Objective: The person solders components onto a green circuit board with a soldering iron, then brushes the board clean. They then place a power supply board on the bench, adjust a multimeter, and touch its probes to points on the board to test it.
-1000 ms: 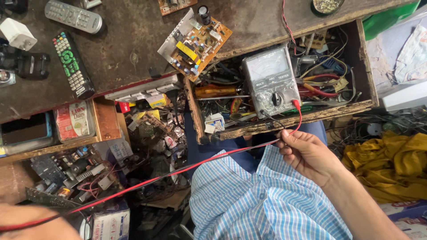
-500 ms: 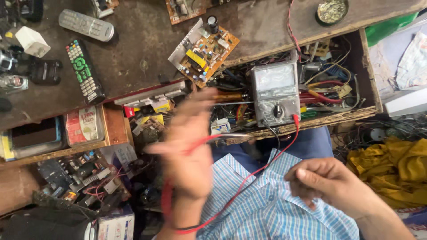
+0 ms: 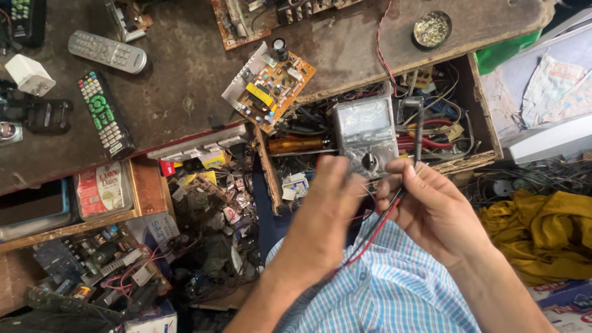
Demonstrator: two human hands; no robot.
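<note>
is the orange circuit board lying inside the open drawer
No, the orange circuit board lies on the workbench top, above the open drawer.

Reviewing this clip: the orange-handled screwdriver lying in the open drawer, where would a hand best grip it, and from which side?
Grip the screwdriver by its amber handle, coming from above. The handle lies flat and exposed at the left end of the drawer, while the thin shaft runs right toward the grey meter, where the left hand and wires crowd it.

Black test probe (image 3: 419, 132) upright, red lead (image 3: 376, 231) trailing below; grey multimeter (image 3: 365, 134) in open drawer.
</note>
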